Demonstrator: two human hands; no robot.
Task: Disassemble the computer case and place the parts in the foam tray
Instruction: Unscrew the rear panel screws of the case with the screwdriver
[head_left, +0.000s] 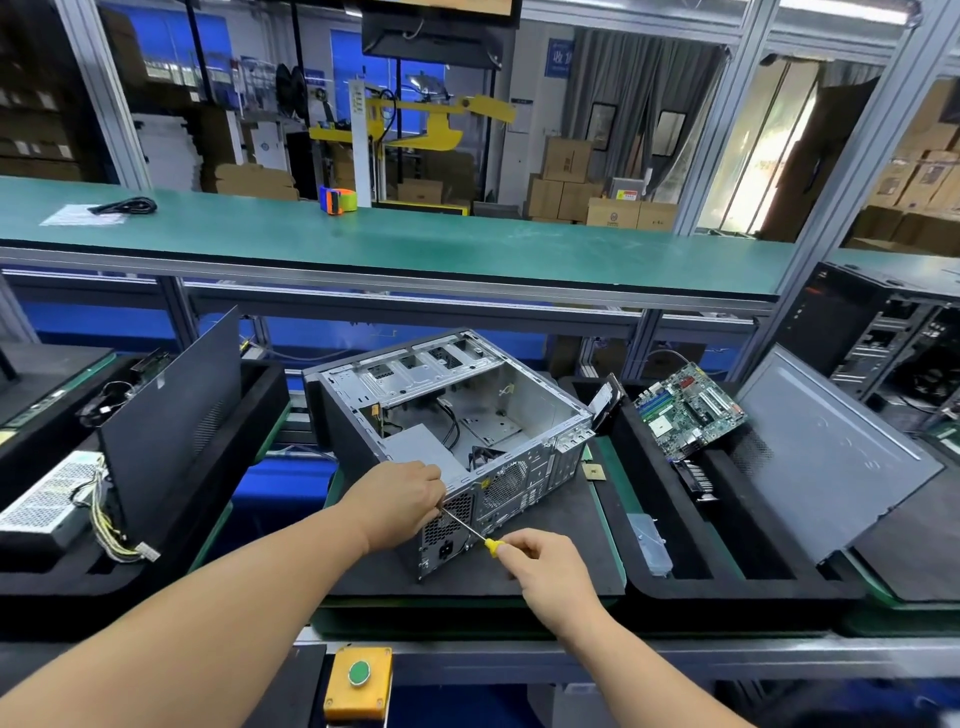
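An open computer case (457, 415) lies on its side on a black mat in the middle, its rear panel facing me. My right hand (545, 566) grips a yellow-handled screwdriver (470, 530) whose tip points at the power supply (447, 525) in the case's near rear corner. My left hand (400, 504) rests on that corner with fingers curled by the screwdriver tip; whether it holds anything is hidden. A black foam tray (737, 582) on the right holds a motherboard (688, 410) and a grey side panel (826, 452).
A second foam tray (197, 525) at left holds a power supply (49, 499) with cables and a black side panel (171, 421). Another case (878, 343) stands far right. A yellow button box (358, 680) sits at the near edge. A green shelf (415, 239) runs overhead.
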